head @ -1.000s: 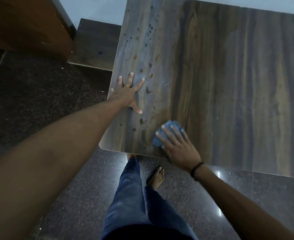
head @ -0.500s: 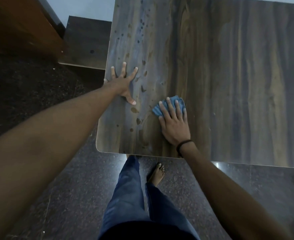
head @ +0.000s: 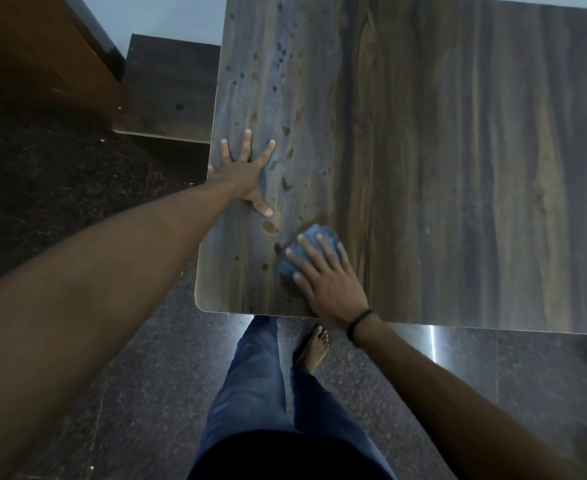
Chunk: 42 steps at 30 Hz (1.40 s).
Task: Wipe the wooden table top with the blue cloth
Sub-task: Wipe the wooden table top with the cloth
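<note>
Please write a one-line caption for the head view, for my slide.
Right hand presses a crumpled blue cloth on the spotted wooden table top; left hand rests flat near its edge.

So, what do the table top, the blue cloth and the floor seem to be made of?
The table top looks like wood or a wood-look laminate, I cannot tell which: streaked brown grain, smooth, with a thin pale edge band. The blue cloth is a soft textile, perhaps microfibre: it bunches under the right hand. The floor is polished dark speckled stone, likely granite: it mirrors light.
</note>
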{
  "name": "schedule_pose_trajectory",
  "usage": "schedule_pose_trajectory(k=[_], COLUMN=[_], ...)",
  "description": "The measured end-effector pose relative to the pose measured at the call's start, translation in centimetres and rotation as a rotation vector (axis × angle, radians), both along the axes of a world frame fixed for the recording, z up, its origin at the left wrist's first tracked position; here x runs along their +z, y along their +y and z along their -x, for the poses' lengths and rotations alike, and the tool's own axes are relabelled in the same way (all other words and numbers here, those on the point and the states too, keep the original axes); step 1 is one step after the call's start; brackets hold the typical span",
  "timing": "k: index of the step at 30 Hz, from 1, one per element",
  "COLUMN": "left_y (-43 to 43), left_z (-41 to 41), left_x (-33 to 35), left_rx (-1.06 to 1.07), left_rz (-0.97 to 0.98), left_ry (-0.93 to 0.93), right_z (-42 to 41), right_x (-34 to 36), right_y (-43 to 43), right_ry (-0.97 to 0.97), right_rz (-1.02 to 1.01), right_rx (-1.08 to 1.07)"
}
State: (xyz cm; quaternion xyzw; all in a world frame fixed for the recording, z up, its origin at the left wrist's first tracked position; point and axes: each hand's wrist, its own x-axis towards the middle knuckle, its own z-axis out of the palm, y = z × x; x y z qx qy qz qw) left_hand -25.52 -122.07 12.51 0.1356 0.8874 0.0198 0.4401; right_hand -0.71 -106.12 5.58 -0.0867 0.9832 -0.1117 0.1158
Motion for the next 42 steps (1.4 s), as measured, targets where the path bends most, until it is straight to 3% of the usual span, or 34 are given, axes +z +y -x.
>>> schedule_pose_trajectory(k=[2, 5, 11, 14, 17, 22, 28, 34, 39, 42], left_y=[0.0, 0.0, 0.1, 0.1, 0.0, 0.9, 1.1, 1.7, 1.5, 1.6], left_z=[-0.1, -0.1, -0.1, 0.0, 1.2, 5.0, 5.6, 6.4, 6.4, 6.8], left_x=[0.2, 0.3, 0.4, 0.3, 0.2, 0.8, 0.0, 0.0, -0.2, -0.6], left_rx=[-0.002, -0.001, -0.013, -0.046, -0.047, -0.037, -0.042, -0.064, -0.069, -0.067], left_rz=[-0.001, -0.006, -0.007, 0.014, -0.018, -0.068, -0.072, -0.033, -0.040, -0.031], left_ry=[0.001, 0.008, 0.003, 0.018, 0.056, 0.097, 0.061, 0.026, 0.027, 0.024], right_z=[-4.2, -5.3, 5.6, 3.6, 1.3, 8.0, 4.0, 11.6, 7.5, 10.5], right_x=[-0.5, -0.2, 0.7, 0.1, 0.2, 0.7, 0.0, 0.3, 0.3, 0.3], right_y=[0.7, 4.7, 2.9, 0.3, 3.1, 2.6, 4.2, 3.5, 4.1, 5.8], right_ry=[0.012, 0.026, 0.003, 0.033, 0.058, 0.001, 0.045, -0.016, -0.026, -0.012], right_rz=[-0.014, -0.034, 0.050, -0.003, -0.017, 0.041, -0.018, 0.017, -0.020, -0.033], right_rx=[0.134, 0.148, -0.263, -0.067, 0.047, -0.307, -0.001, -0.372, -0.124, -0.255])
